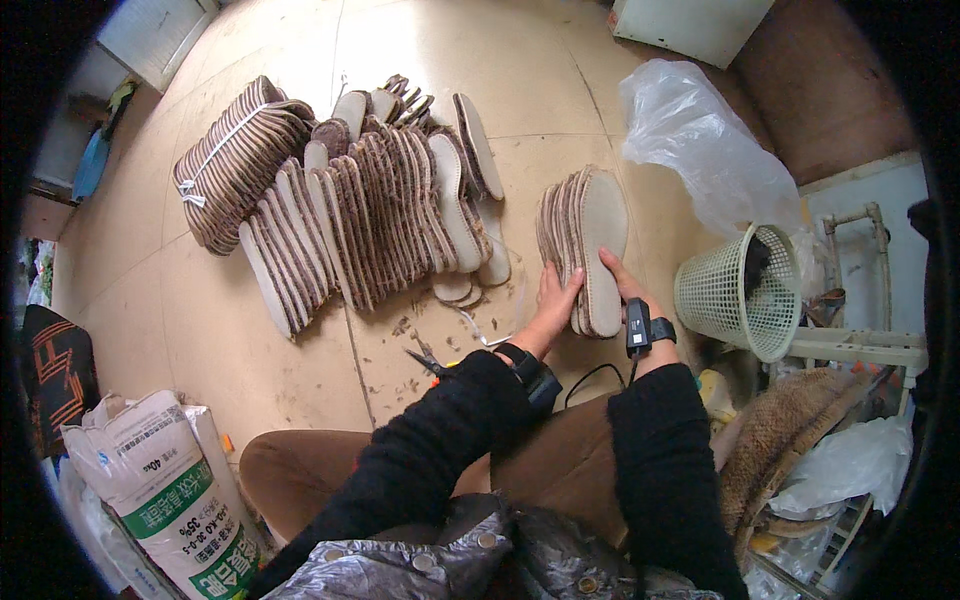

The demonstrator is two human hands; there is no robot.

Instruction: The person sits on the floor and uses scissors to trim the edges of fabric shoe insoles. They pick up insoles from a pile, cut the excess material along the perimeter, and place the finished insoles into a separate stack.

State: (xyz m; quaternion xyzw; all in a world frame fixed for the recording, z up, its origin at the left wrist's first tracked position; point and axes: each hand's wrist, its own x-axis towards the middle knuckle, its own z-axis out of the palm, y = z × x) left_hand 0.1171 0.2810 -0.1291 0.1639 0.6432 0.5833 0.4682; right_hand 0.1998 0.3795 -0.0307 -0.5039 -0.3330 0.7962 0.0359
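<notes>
A stack of fleecy insoles (580, 220), pale on one face and brown and fuzzy between, stands on edge at the right of the tiled floor. My left hand (550, 305) presses on its near left side, while my right hand (628, 285) grips the right side, thumb along the pale outer insole. The fingertips behind the stack are partly hidden. Left of my hands, long rows of loose insoles (380, 215) lean against one another. Beyond them lies a bundle of insoles (240, 150) bound with white string.
Scissors (428, 362) with orange handles lie by my left forearm, among fluff scraps. At right are a pale green mesh basket (695, 300) on its side and a clear plastic bag (700, 150). A white and green sack (150, 480) stands lower left.
</notes>
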